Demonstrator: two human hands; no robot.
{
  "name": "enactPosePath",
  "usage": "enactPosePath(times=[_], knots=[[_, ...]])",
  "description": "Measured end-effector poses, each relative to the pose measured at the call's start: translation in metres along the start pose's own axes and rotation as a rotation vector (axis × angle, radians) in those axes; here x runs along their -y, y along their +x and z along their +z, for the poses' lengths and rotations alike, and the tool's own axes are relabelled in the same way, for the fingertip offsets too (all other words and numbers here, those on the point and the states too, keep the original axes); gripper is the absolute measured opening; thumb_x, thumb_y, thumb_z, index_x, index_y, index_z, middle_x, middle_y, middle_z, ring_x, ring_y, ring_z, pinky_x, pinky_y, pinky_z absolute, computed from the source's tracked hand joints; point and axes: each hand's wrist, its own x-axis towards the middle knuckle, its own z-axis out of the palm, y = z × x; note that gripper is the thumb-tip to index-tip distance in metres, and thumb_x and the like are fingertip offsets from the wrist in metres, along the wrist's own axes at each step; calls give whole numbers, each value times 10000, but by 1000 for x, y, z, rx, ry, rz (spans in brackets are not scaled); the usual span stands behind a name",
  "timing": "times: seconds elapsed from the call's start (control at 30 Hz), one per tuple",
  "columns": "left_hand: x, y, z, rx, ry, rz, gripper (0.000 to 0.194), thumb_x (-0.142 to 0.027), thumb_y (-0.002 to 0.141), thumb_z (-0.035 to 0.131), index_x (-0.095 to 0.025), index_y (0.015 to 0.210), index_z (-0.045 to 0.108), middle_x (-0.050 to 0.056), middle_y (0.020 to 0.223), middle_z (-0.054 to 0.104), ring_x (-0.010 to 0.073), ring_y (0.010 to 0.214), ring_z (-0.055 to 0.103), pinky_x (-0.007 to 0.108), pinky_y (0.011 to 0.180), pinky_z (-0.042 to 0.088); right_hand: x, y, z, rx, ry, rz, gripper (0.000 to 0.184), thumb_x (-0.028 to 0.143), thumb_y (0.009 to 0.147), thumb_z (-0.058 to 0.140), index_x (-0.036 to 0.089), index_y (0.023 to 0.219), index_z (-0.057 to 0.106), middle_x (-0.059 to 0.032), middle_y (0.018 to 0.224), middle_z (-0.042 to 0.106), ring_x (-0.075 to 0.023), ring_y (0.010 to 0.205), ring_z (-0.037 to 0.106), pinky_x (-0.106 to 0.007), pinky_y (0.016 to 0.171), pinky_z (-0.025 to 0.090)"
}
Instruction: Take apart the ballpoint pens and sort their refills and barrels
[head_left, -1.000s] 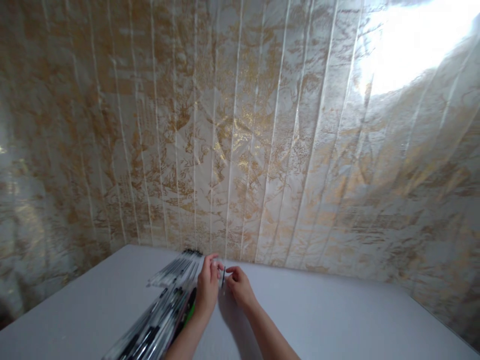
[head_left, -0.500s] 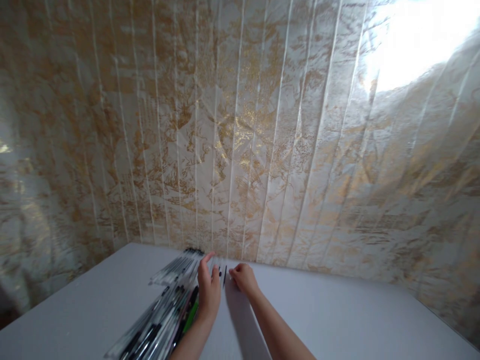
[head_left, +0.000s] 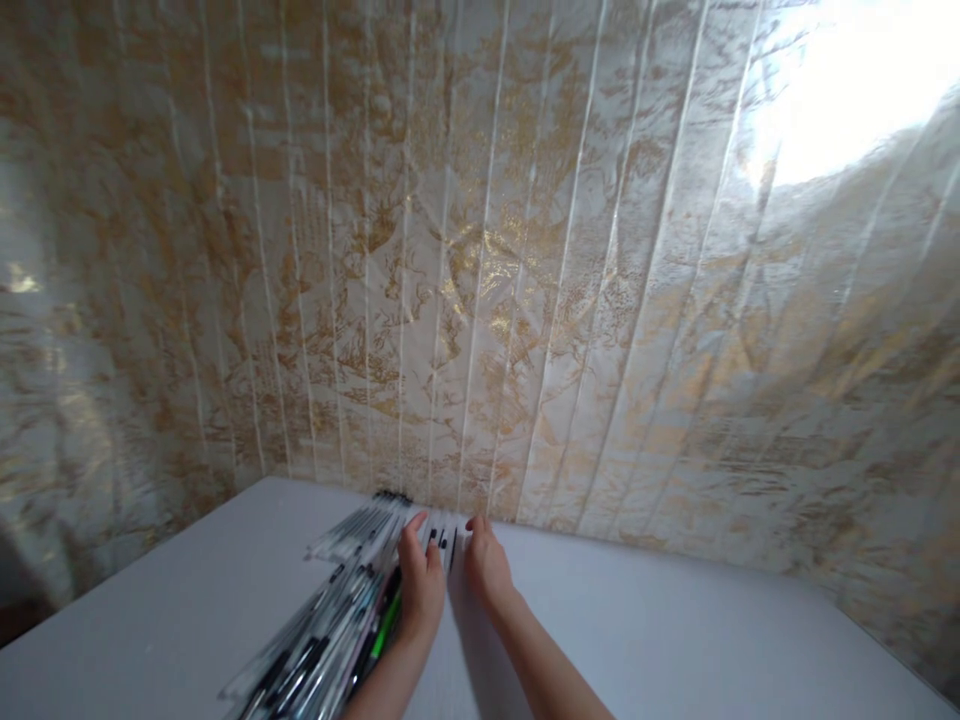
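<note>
My left hand (head_left: 422,585) rests on the white table with thumb and index finger spread, at the left side of several slim clear pen parts. Short black pieces (head_left: 443,544) and a thin dark stick like a pen refill (head_left: 453,550) lie between my hands. My right hand (head_left: 489,568) is just right of them, its fingers loosely bent and nothing visible in them. Left of my left hand lies a pile of clear pens (head_left: 315,645) with black parts. A bright green pen (head_left: 386,625) is partly hidden by my left forearm.
A fanned bunch of clear sticks with black ends (head_left: 360,530) lies behind the pile. The white table (head_left: 660,640) ends at a wall covering (head_left: 480,300) with a shiny gold and silver pattern. Bright glare shows at upper right.
My right fingers, earlier pinched near the dark stick, have loosened and moved slightly forward. My left hand has turned a little, showing more black pieces between the hands. The view has shifted slightly.
</note>
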Motion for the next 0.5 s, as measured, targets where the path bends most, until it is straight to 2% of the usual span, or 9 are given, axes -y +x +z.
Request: enactPosePath(times=[0.1, 0.23, 0.5], knots=[[3, 1, 1, -8, -5, 16, 381, -97, 839, 358, -169, 1201, 453, 136, 1282, 538, 214, 1270, 472, 371, 1107, 350, 4, -5, 5, -37, 18, -47, 326, 8, 819, 411, 137, 1061, 588, -160, 1142, 627, -223, 930, 659, -286, 762, 459], [8, 2, 4, -22, -13, 22, 393, -98, 831, 365, -151, 1211, 449, 154, 1282, 532, 226, 1261, 473, 380, 1099, 354, -1, -2, 5, -85, 88, -90, 409, -52, 679, 426, 144, 999, 590, -124, 1048, 647, -203, 986, 628, -254, 853, 443], [22, 3, 12, -41, -64, 23, 427, -47, 800, 373, -162, 1204, 449, 152, 1282, 524, 236, 1256, 472, 404, 1051, 409, -15, 1, 13, -147, 232, -95, 359, 9, 665, 439, 151, 943, 618, -76, 834, 692, -189, 762, 640, -240, 718, 472]])
